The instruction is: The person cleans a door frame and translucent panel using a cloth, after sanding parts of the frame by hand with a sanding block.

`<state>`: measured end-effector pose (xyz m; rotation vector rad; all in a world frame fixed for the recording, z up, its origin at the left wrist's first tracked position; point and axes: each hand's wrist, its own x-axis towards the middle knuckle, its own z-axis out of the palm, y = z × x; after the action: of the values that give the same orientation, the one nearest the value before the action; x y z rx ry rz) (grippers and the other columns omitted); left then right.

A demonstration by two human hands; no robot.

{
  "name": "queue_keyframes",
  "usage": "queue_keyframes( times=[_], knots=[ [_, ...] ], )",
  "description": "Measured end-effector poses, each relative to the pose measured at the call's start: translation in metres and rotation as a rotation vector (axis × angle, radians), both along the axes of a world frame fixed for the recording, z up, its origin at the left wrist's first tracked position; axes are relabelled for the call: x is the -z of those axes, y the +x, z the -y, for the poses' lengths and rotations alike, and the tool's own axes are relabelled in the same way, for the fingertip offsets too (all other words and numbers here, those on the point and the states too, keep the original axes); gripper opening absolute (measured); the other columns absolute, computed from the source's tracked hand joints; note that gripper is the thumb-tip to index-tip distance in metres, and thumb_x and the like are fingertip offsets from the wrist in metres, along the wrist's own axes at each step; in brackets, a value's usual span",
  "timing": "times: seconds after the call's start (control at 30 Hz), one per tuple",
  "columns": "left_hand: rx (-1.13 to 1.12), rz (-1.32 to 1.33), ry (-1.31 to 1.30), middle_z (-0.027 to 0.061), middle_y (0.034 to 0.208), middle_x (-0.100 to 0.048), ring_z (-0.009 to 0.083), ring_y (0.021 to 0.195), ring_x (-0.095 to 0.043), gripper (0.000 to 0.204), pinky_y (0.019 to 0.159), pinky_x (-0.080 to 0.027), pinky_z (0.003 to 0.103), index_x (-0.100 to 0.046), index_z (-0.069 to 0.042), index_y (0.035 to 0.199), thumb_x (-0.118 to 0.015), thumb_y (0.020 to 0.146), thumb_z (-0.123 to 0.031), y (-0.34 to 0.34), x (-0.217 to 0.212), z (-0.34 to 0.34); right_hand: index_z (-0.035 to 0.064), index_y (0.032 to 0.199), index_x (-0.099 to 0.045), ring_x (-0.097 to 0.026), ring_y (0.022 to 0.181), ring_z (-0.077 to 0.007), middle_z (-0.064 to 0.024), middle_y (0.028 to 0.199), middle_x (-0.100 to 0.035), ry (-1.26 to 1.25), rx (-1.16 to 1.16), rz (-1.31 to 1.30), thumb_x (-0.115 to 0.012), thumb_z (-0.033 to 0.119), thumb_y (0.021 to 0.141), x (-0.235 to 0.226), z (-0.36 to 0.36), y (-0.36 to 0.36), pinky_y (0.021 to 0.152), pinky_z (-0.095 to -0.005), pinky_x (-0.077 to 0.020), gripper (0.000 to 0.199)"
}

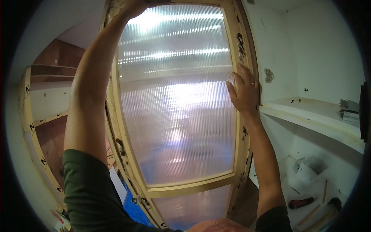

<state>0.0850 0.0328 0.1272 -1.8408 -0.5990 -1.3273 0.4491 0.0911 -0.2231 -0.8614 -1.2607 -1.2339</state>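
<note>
A tall door with a yellowish wooden frame (193, 185) stands upright in front of me, with ribbed translucent panels (177, 127) that throw back bright light. High on it, my left hand (136, 8) reaches to the upper left corner; its fingers are mostly hidden or cut off by the picture's top edge, beside a dark strip I cannot make out. Against the right side of the frame lies my right hand (246, 92), fingers spread and nothing held. A dark handle (120, 147) and a metal latch (138, 200) sit along the left edge.
To the right, a white shelf (305, 110) carries grey metal pieces (349, 109). Below it lie a red and black utility knife (301, 203), a white box (307, 170) and thin sticks. Wood-edged shelving (28, 112) stands at left, and a blue sheet (135, 210) shows low behind the door.
</note>
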Motion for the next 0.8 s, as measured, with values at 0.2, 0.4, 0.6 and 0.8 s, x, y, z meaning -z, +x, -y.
queue_keyframes(
  times=[0.2, 0.4, 0.6, 0.8],
  knots=[
    [0.015, 0.025, -0.015, 0.0167, 0.128, -0.069, 0.0296, 0.122, -0.064, 0.046, 0.104, -0.051, 0.044, -0.061, -0.001, 0.132, -0.077, 0.092, -0.013, 0.025, 0.005, -0.006, 0.0086, 0.121, -0.070, -0.050, 0.137, -0.0292, -0.0119, 0.148, -0.054, 0.062, 0.033, 0.008, -0.067, 0.034, 0.096, 0.001, -0.008, 0.010, 0.115, -0.0484, -0.0320, 0.036],
    [-0.066, 0.066, 0.062, 0.0163, 0.130, -0.068, 0.0295, 0.125, -0.062, 0.043, 0.105, -0.051, 0.045, -0.061, -0.001, 0.133, -0.075, 0.093, -0.011, 0.026, 0.008, 0.001, 0.0089, 0.120, -0.071, -0.052, 0.134, -0.0285, -0.0127, 0.145, -0.055, 0.096, 0.016, 0.026, -0.067, 0.034, 0.096, 0.000, -0.007, 0.008, 0.113, -0.0488, -0.0336, 0.035],
    [-0.040, 0.064, 0.059, 0.0164, 0.130, -0.067, 0.0305, 0.126, -0.061, 0.044, 0.106, -0.051, 0.043, -0.058, -0.001, 0.137, -0.070, 0.095, -0.005, 0.025, 0.008, -0.009, 0.0091, 0.119, -0.070, -0.052, 0.134, -0.0296, -0.0122, 0.144, -0.056, 0.099, 0.010, 0.018, -0.067, 0.033, 0.096, 0.001, -0.011, 0.002, 0.113, -0.0496, -0.0330, 0.034],
    [0.089, -0.008, 0.004, 0.0185, 0.132, -0.065, 0.0313, 0.127, -0.060, 0.038, 0.106, -0.051, 0.043, -0.057, 0.001, 0.134, -0.064, 0.097, 0.000, 0.034, 0.001, -0.013, 0.0091, 0.118, -0.071, -0.051, 0.135, -0.0288, -0.0114, 0.146, -0.054, 0.101, -0.023, 0.019, -0.068, 0.033, 0.095, 0.000, -0.011, 0.001, 0.112, -0.0488, -0.0326, 0.034]
  ],
)
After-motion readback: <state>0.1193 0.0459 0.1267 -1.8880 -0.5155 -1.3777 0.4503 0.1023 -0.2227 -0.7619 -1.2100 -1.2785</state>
